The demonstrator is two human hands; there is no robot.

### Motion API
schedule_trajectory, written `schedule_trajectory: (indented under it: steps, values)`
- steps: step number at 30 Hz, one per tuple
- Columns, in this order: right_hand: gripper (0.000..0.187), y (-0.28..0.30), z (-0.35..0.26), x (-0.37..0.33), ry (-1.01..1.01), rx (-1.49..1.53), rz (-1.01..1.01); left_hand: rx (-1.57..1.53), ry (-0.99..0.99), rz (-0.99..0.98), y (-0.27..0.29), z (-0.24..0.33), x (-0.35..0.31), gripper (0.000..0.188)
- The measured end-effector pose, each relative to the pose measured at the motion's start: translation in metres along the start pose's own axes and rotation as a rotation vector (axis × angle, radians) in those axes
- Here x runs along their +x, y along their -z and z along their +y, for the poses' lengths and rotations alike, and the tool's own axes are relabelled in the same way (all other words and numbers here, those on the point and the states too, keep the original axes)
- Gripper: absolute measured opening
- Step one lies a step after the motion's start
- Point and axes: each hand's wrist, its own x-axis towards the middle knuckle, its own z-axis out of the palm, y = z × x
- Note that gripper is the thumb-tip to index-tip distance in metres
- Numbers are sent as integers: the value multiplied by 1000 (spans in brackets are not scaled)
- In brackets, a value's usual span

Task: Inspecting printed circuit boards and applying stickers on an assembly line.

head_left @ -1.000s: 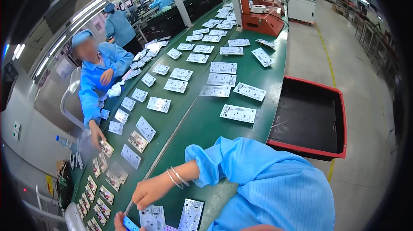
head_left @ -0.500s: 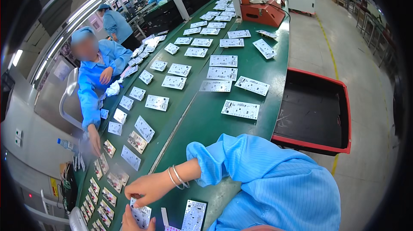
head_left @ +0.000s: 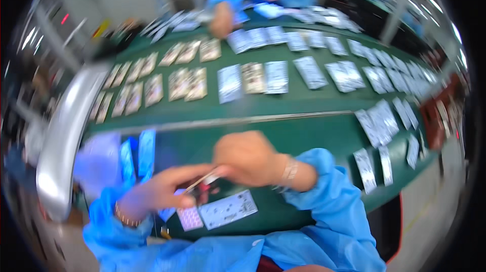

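Over the near part of the green bench, my left hand holds a small circuit board seen nearly edge-on, with dark and red parts on its underside. My right hand, blurred, is closed, its fingertips at the board's far end. A small whitish bit shows there, too smeared to name. Below my hands a larger white circuit board lies flat on the bench. Beside it is a sheet of pink stickers, partly under my left hand.
Rows of boards, some white and some brownish, lie on the far strip beyond a pale rail. A co-worker's hand reaches in across from me. Blue strips and a translucent bag lie left, near a metal guard.
My view has swung left to face the bench squarely. The small board has been raised and tilted edge-on between my hands. The co-worker's arm still reaches over the boards.
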Motion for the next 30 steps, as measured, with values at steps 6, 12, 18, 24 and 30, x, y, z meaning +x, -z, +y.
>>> schedule_trajectory:
  steps: [6,12,18,24,30]
  values:
    - [17,-17,1,10,-38,74,-74,-14,20,48,6,-11,-19,85]
    - [20,-21,14,6,-81,193,-104,6,20,96,7,-14,-13,73]
    - [24,-16,13,3,-66,212,-156,120,-61,18,15,-18,-7,67]
    - [27,-10,1,8,-14,299,-284,168,-66,-67,17,-14,-10,66]
    - [28,-12,-20,12,31,401,-368,61,-83,-357,29,-14,-8,61]
